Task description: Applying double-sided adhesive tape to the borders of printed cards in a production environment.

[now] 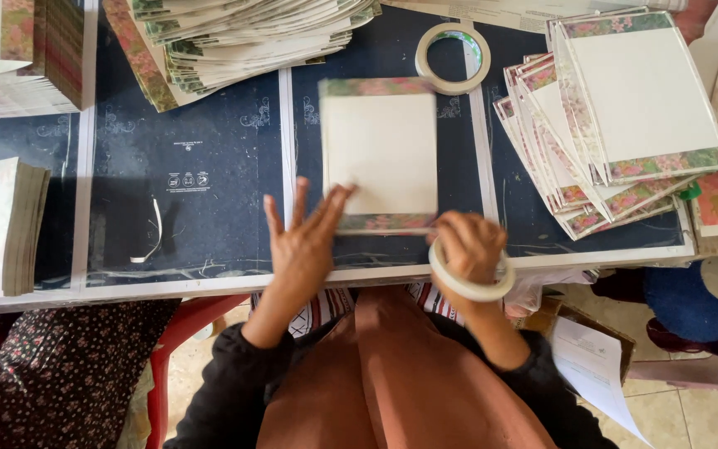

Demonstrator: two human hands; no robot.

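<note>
You see the scene in soft, even daylight with no hard glare. The dark bench (201, 158) reads clearly, its scuffs and pale marks sharp. Motion blur smears the cream card (380, 154) at the bench's near edge, most along its top border. Your left hand (302, 245) is slightly soft; your right hand (469, 245) is sharper. Shadows are faint, short under the card stack (625, 108) at the far right corner. Straight bench edges bow mildly toward the picture's borders.
</note>
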